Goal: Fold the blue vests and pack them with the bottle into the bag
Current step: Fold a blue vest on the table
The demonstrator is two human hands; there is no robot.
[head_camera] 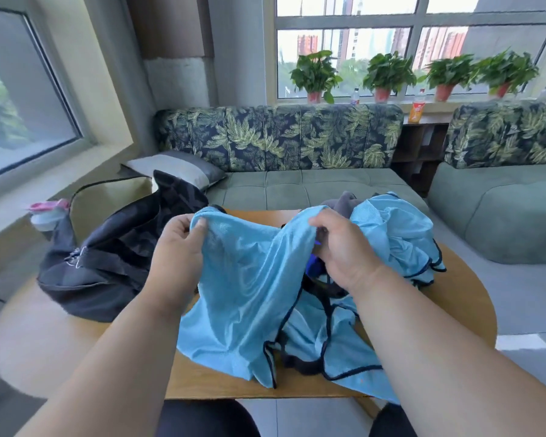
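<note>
We see the blue vest (246, 279) raised over the wooden table (85, 342), left hand (177, 247) pinching its upper edge, right hand (341, 247) grasping bunched fabric. More vests (401, 234) heaped far right. Dark bag (108, 257) at left, pink-capped bottle (46, 212) beside it
</note>
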